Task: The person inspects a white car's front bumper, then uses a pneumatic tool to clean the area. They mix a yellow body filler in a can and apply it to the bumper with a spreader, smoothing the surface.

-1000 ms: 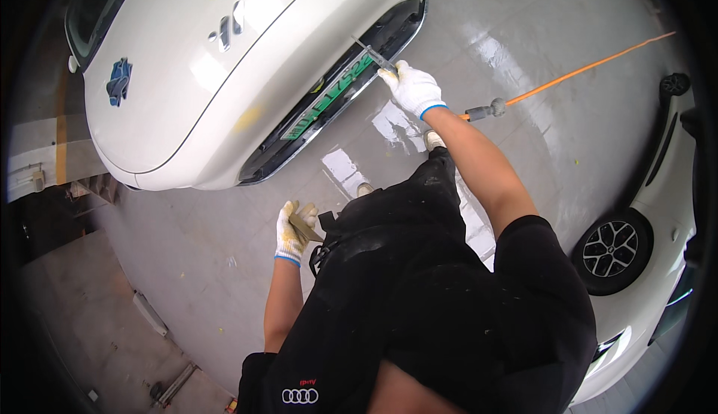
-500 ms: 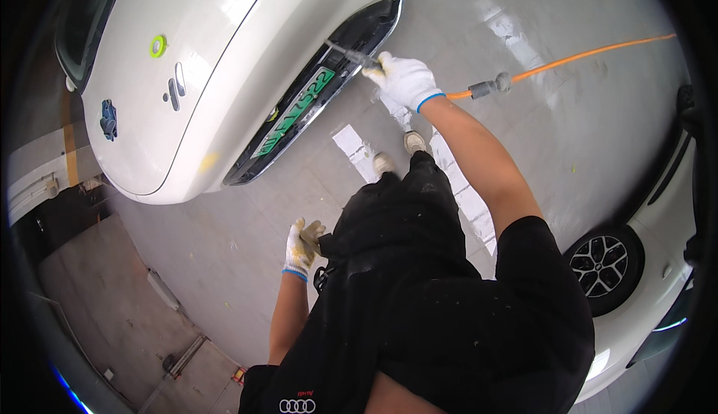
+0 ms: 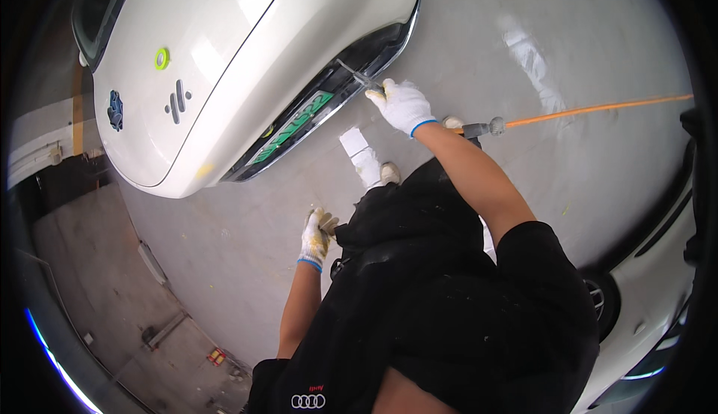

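The right hand [image 3: 404, 105] is wearing a white glove with a blue cuff; beside it a green plate [image 3: 290, 127] is showing on the cream-white car [image 3: 224, 55]. An orange hose [image 3: 598, 107] is trailing behind it over grey floor [image 3: 224, 249].

Gloves: white knit on both the left hand [image 3: 315, 239] and the right hand [image 3: 404, 105], each with a thin blue band at the cuff; the left one is smudged yellowish.
Shirt [image 3: 449, 317]: black, short sleeves, flecked with pale dust.
Forearms: bare below the sleeves.
Trousers [image 3: 396, 204]: black.
Shoes [image 3: 389, 172]: light, off-white toes showing.
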`<state>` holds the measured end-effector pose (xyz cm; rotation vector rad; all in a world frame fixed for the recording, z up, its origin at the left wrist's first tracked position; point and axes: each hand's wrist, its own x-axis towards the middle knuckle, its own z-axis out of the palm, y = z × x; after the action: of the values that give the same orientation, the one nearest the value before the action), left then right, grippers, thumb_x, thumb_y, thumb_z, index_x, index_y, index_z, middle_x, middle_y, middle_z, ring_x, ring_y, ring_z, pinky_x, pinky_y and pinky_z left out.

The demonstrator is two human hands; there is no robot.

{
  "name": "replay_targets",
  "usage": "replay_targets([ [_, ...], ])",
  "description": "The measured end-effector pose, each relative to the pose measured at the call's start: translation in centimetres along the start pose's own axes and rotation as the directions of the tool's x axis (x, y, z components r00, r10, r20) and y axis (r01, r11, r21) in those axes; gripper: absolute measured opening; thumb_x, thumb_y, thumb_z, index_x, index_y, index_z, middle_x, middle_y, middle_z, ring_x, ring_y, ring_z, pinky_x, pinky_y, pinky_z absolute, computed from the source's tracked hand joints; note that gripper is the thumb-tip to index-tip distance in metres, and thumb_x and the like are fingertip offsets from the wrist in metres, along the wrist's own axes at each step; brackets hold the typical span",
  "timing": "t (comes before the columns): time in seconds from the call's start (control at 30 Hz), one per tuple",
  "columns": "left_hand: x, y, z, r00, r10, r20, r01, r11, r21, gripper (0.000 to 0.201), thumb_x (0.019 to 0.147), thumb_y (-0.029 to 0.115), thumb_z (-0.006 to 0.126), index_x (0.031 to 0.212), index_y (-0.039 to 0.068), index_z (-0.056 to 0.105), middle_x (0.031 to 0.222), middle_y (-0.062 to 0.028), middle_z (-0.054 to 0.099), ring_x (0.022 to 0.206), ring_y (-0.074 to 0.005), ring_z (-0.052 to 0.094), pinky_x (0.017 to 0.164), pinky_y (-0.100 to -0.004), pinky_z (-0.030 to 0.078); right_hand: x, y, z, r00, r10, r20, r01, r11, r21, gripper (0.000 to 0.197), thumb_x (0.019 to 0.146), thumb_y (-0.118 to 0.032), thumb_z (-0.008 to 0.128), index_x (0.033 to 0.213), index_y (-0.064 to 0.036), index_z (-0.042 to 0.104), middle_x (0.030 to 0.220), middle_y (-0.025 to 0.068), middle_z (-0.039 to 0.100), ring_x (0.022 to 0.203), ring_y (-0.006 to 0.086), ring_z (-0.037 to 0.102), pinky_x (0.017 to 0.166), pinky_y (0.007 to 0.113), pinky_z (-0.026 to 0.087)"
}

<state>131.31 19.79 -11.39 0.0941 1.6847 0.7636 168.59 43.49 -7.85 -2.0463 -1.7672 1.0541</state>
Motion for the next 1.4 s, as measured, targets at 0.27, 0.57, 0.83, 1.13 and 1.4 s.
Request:
replay_targets([
  [0.27,-9.2,-4.7,13.7,0.983,0.012,-0.185,-0.027,0.997,-0.077,0.094,0.09,0.026,0.084,0.16,0.013,0.023,0.116,-0.0176,0.059,0.091,-0.0286,0.065,0.071,-0.0418,0.056,8.1,8.6,-8.3,0.999,0.051,-0.019,-0.05,0.998,0.041,0.063,0.101,-0.064,0.046,0.116,-0.0059,0.065,0.105,0.0234,0.074,0.102,0.0449,0.069,0.09,0.054,0.054],
  [0.57,-12.4,-3.9,21.1,0.947,-0.027,-0.319,0.062,0.993,0.1,0.091,0.093,0.031,0.08,0.162,0.012,0.024,0.138,-0.026,0.054,0.107,-0.0346,0.065,0.078,-0.042,0.058,12.8,17.6,-14.2,0.976,0.201,0.09,-0.211,0.97,0.118,0.064,0.1,-0.068,0.045,0.122,-0.0101,0.063,0.111,0.0238,0.072,0.106,0.0434,0.069,0.091,0.054,0.054],
  [0.83,-11.7,-4.2,23.6,0.965,-0.039,-0.258,0.066,0.993,0.096,0.081,0.091,0.026,0.083,0.155,0.009,0.036,0.115,-0.0171,0.061,0.092,-0.0303,0.067,0.072,-0.0392,0.059,15.3,19.7,-17.1,0.988,0.137,0.077,-0.138,0.99,0.01,0.062,0.102,-0.066,0.045,0.121,-0.0106,0.064,0.11,0.0225,0.073,0.107,0.043,0.068,0.091,0.053,0.054],
  [1.13,-11.7,-3.0,25.2,0.959,-0.07,-0.273,0.115,0.982,0.151,0.09,0.09,0.026,0.084,0.16,0.01,0.03,0.121,-0.0204,0.062,0.087,-0.0284,0.071,0.067,-0.0402,0.062,10.6,16.9,-18.0,0.944,0.003,0.33,0.01,0.999,-0.038,0.06,0.103,-0.061,0.048,0.12,-0.0057,0.065,0.108,0.0207,0.074,0.106,0.0407,0.069,0.09,0.053,0.054],
  [1.4,-10.5,-3.5,26.1,0.984,-0.035,-0.177,0.076,0.971,0.226,0.085,0.086,0.019,0.087,0.154,0.012,0.037,0.122,-0.0111,0.053,0.082,-0.0218,0.067,0.058,-0.031,0.052,7.1,12.6,-19.2,0.907,-0.166,0.388,0.201,0.978,-0.052,0.055,0.101,-0.059,0.054,0.114,-0.0062,0.066,0.1,0.0192,0.074,0.096,0.0397,0.072,0.082,0.053,0.056],
])
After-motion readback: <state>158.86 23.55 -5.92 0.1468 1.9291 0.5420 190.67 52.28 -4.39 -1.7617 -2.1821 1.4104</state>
